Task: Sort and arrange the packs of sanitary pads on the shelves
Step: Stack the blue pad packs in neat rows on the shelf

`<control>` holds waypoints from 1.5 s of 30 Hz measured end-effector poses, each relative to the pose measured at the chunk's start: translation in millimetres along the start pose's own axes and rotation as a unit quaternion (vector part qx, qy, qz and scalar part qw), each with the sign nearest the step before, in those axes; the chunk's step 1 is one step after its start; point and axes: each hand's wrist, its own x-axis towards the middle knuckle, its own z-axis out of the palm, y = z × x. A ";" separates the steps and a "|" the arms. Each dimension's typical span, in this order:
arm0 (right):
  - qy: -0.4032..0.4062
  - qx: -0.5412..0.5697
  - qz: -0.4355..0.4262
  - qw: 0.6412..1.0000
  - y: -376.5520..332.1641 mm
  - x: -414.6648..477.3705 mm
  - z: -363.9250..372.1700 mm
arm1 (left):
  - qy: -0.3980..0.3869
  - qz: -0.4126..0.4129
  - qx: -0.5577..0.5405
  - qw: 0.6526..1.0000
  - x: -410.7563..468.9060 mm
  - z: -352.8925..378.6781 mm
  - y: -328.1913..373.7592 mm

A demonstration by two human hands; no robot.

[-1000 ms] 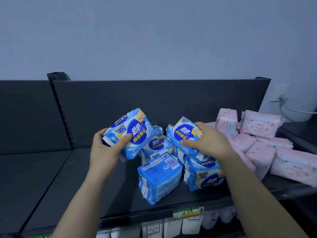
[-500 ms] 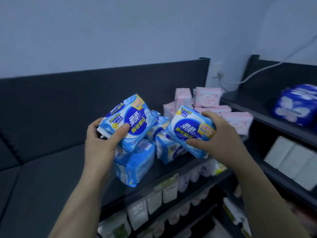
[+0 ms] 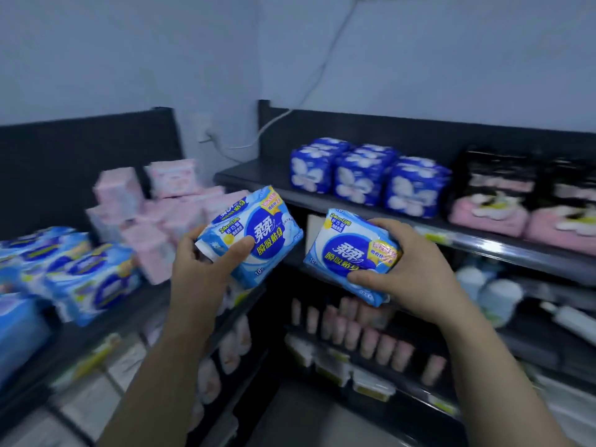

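My left hand [image 3: 201, 269] grips a light blue pack of pads [image 3: 258, 232], thumb across its front. My right hand [image 3: 409, 269] holds a second light blue pack [image 3: 348, 250] from its right side. Both packs hang in the air in the corner between two dark shelf units. More light blue packs [image 3: 74, 272] lie heaped on the left shelf [image 3: 96, 330], with pink packs [image 3: 151, 221] piled behind them. On the right shelf [image 3: 451, 233] stand dark blue packs [image 3: 364, 175] in a row, then black and pink packs [image 3: 522, 201].
Lower shelves on the right carry pink tubes [image 3: 361, 337], white bottles [image 3: 496, 295] and small boxes. Lower shelves on the left hold white and pink packets [image 3: 229, 350]. A white cable [image 3: 309, 91] runs down the wall to a socket in the corner.
The view has swung right, from the left shelf to the corner and the right shelf. Both hands have carried their light blue packs away from the heap.
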 end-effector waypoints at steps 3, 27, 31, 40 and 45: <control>0.027 -0.017 0.032 0.999 48.0 -20.7 -60.5 | -0.052 -0.023 -0.023 0.998 -20.7 77.1 -22.4; 0.284 -0.156 0.235 0.916 315.7 -157.8 -383.7 | -0.361 -0.118 -0.108 0.919 -163.0 549.7 -126.5; 0.302 -0.174 0.247 0.904 349.3 -146.0 -422.5 | -0.385 -0.108 -0.110 0.910 -161.1 616.3 -129.3; 0.330 -0.174 0.258 0.892 435.5 -103.7 -515.6 | -0.433 -0.072 -0.094 0.894 -149.4 793.7 -136.1; 0.320 -0.173 0.263 0.894 479.5 -91.4 -544.7 | -0.466 -0.079 -0.043 0.880 -137.0 873.2 -157.0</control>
